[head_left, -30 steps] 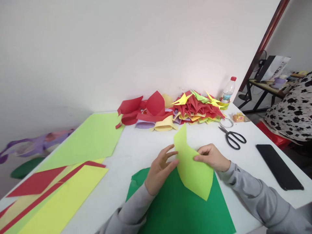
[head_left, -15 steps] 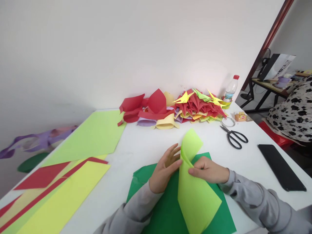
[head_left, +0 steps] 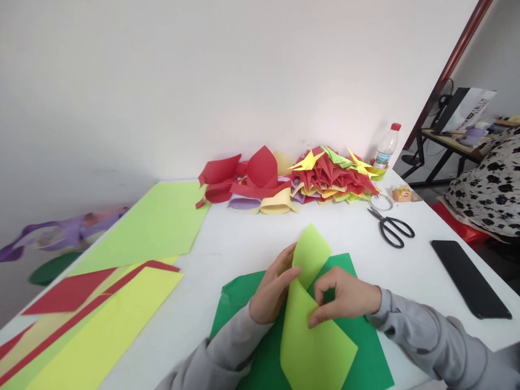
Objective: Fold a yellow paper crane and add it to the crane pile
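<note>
A light green paper sheet (head_left: 312, 341) is bent over itself above a dark green sheet (head_left: 365, 346) on the white table (head_left: 235, 244). My left hand (head_left: 273, 292) grips the light green sheet at its left edge, fingers curled against the raised flap. My right hand (head_left: 345, 298) pinches the same sheet near the fold with thumb and forefinger. Both sleeves are grey.
Large light green (head_left: 154, 225), yellow (head_left: 105, 330) and red (head_left: 69, 295) sheets lie at the left. A heap of folded paper shapes (head_left: 329, 176) and curled scraps (head_left: 252, 184) sits at the back. Scissors (head_left: 392, 227), a tape ring (head_left: 380, 202), a bottle (head_left: 385, 146) and a phone (head_left: 469, 277) lie right. A person in a flowered top (head_left: 487, 189) sits far right.
The light green sheet was turned and curled over, its lower part sliding toward me. My right hand moved from its right edge to the fold; my left hand stayed on the left edge.
</note>
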The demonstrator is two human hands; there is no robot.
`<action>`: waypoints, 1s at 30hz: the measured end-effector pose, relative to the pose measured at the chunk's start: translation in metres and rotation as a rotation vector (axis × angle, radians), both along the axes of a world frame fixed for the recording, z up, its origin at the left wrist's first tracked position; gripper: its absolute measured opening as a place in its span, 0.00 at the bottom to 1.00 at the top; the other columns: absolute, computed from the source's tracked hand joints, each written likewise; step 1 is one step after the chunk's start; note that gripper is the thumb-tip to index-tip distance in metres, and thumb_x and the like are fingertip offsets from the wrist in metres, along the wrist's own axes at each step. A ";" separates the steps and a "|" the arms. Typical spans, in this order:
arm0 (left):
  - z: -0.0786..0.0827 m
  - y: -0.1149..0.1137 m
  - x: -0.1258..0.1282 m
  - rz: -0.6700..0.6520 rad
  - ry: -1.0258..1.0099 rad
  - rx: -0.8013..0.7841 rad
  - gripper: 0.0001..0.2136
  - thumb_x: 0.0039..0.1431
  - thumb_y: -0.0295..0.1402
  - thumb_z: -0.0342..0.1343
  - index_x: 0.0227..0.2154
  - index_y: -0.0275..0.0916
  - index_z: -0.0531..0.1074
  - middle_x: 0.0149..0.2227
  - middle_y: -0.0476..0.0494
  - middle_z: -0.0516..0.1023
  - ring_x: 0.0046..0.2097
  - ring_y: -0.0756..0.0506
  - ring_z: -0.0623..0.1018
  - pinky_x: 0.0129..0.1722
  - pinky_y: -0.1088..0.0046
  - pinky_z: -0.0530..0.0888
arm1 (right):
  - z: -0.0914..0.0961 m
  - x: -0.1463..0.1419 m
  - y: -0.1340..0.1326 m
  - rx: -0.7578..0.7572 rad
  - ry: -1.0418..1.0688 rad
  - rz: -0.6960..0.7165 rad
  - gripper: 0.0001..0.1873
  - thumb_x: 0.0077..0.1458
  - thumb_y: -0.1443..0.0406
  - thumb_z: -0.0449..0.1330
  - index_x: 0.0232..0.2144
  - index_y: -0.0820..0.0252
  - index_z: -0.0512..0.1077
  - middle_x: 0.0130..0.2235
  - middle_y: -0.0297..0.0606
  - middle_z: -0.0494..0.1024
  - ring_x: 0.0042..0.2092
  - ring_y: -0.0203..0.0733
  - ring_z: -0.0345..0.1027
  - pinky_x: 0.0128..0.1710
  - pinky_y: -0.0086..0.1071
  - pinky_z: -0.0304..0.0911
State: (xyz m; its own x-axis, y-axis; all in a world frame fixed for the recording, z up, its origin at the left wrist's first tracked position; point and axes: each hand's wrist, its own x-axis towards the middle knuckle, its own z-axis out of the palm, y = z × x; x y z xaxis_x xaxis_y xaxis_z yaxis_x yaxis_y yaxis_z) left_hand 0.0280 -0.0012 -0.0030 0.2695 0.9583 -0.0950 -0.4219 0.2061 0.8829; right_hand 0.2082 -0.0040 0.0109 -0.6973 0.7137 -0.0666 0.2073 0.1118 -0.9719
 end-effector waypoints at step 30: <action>0.010 -0.003 0.000 -0.042 -0.113 -0.136 0.22 0.50 0.34 0.63 0.50 0.40 0.71 0.50 0.38 0.76 0.48 0.35 0.77 0.43 0.61 0.75 | 0.000 0.004 0.005 -0.349 0.215 -0.118 0.33 0.42 0.39 0.62 0.15 0.63 0.63 0.16 0.28 0.63 0.17 0.26 0.52 0.16 0.24 0.46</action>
State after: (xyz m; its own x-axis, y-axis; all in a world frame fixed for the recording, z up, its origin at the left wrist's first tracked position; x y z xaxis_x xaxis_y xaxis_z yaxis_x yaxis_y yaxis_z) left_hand 0.0283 -0.0043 0.0068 0.3253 0.9263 -0.1900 -0.5056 0.3401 0.7929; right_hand 0.2126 0.0011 0.0107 -0.6369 0.7495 -0.1806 -0.0124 -0.2442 -0.9697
